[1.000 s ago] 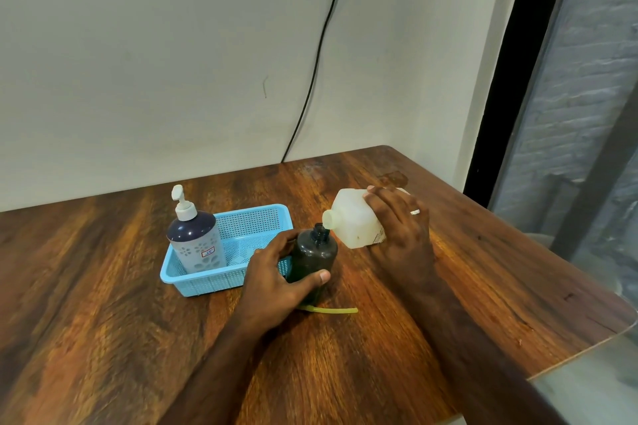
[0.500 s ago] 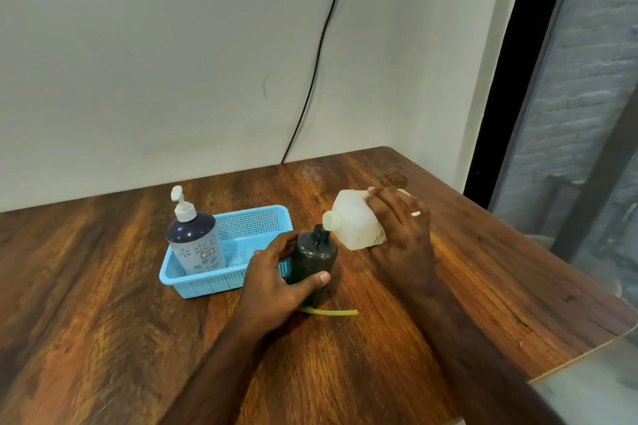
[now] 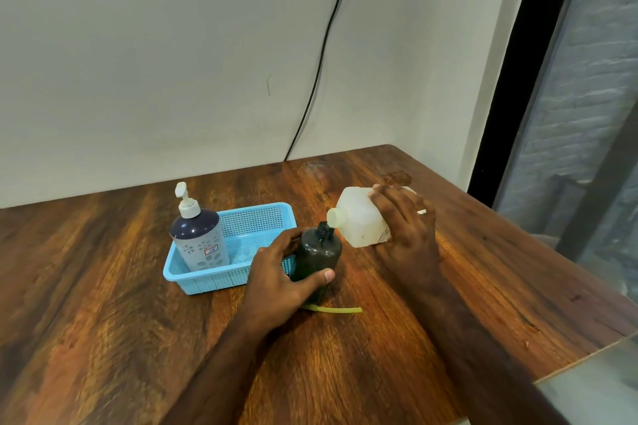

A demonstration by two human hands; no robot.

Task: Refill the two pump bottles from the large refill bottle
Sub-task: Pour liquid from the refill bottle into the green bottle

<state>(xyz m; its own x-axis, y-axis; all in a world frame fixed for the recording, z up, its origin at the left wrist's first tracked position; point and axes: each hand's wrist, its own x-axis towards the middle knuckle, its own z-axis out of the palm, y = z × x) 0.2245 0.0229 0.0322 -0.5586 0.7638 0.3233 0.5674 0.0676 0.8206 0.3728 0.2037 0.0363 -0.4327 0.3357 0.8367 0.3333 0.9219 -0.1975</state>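
A dark pump bottle (image 3: 319, 254) stands upright on the wooden table (image 3: 103, 321) with its neck open and no pump on it. My left hand (image 3: 279, 276) grips its body. My right hand (image 3: 405, 235) holds the white translucent refill bottle (image 3: 359, 217) tilted left, its uncapped spout just over the dark bottle's neck. A second pump bottle (image 3: 198, 238), dark blue over pale grey with a white pump, stands in the left end of a light blue basket (image 3: 255, 217).
A yellowish tube (image 3: 340, 310) lies on the table in front of the dark bottle, partly under my left hand. A black cable (image 3: 321, 55) hangs down the wall behind. The table's right edge runs close to a glass panel.
The refill bottle has tipped slightly more and its spout has come a little closer to the dark bottle's neck. Both hands keep their grips.
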